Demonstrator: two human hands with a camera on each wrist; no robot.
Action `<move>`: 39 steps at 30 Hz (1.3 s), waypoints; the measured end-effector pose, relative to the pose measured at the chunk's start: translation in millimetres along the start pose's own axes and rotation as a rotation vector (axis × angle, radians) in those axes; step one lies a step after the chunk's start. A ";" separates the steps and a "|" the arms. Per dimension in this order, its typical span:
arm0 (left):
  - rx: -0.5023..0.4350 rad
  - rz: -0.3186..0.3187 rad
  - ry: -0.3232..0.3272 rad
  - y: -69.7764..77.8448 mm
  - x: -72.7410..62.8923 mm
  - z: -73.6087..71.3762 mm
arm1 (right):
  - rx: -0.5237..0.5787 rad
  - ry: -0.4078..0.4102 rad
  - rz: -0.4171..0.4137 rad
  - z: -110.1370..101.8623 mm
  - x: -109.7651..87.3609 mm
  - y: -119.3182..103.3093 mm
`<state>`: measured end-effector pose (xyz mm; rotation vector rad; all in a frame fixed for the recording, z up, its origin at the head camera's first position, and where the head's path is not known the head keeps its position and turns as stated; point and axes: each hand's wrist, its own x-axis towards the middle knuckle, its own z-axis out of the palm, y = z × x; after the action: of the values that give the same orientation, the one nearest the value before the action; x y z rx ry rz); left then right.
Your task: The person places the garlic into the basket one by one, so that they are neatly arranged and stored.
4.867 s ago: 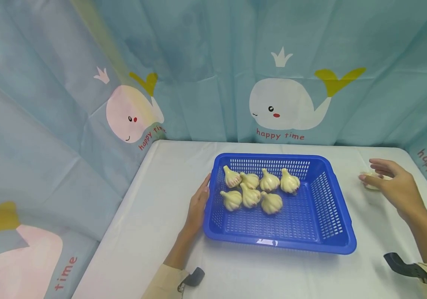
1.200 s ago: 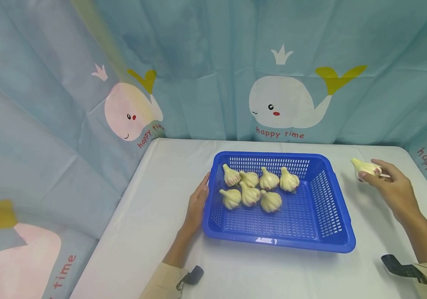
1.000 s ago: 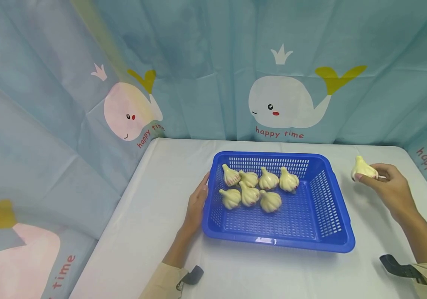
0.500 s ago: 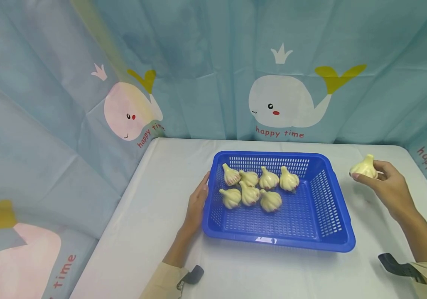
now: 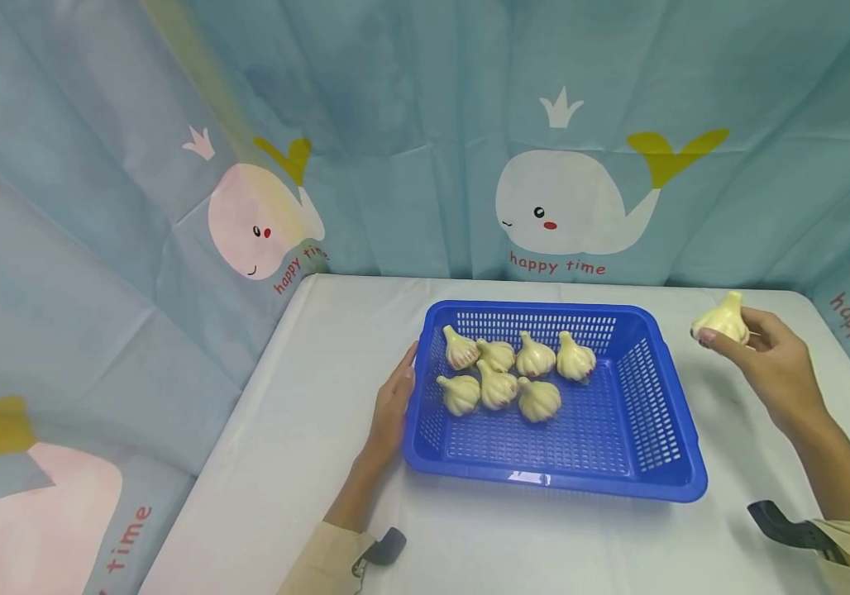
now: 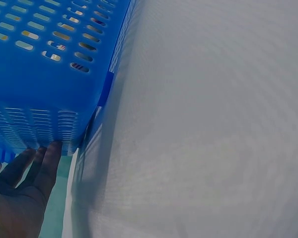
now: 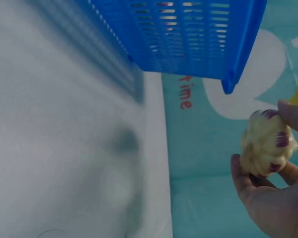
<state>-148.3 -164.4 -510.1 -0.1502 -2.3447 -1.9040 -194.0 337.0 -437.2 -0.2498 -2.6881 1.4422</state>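
Observation:
A garlic bulb (image 5: 724,321) is pinched between the thumb and fingers of my right hand (image 5: 782,368), its stem pointing up. In the right wrist view the bulb (image 7: 268,144) shows purple streaks, and its shadow falls on the table apart from it. The blue plastic basket (image 5: 544,483) stands to the left of that hand. Several more garlic bulbs (image 5: 540,401) lie inside it, gathered toward its left and back. My left hand (image 5: 391,413) rests along the basket's left side; in the left wrist view its extended fingers (image 6: 49,163) touch the slotted wall.
A white cloth covers the table (image 5: 306,397). Behind and to the left hangs a blue curtain (image 5: 410,207) printed with whales. Dark wrist mounts (image 5: 790,529) sit at both sleeves. The basket's right half shows bare slotted floor.
My right hand has picked up the garlic bulb at the table's right, turned it stem-up, and raised it slightly. The left hand and basket stay in place.

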 end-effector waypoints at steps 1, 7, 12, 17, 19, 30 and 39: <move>0.000 0.002 -0.001 0.0 0.0 0.1 | 0.004 0.002 -0.004 0.3 -0.4 -2.1; 0.000 0.012 -0.003 1.1 -0.4 0.4 | 0.026 0.007 -0.038 0.8 -3.8 -15.5; 0.003 0.008 0.004 0.9 -0.4 0.4 | 0.042 0.013 -0.059 -0.3 -6.4 -27.5; 0.005 0.000 0.009 0.0 -0.2 0.5 | 0.042 0.030 -0.083 -0.1 -9.8 -39.1; 0.005 -0.002 0.008 0.4 -0.3 0.6 | 0.037 0.038 -0.096 -0.6 -11.2 -43.3; 0.010 -0.022 0.008 1.7 -0.6 0.0 | 0.154 0.047 -0.229 1.4 -15.5 -62.2; 0.015 -0.023 0.011 0.9 -0.5 1.1 | 0.381 -0.014 -0.317 15.2 -12.0 -83.9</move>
<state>-147.7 -163.2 -509.5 -0.1115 -2.3636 -1.8926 -193.2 276.7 -375.7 0.2031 -2.2621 1.7979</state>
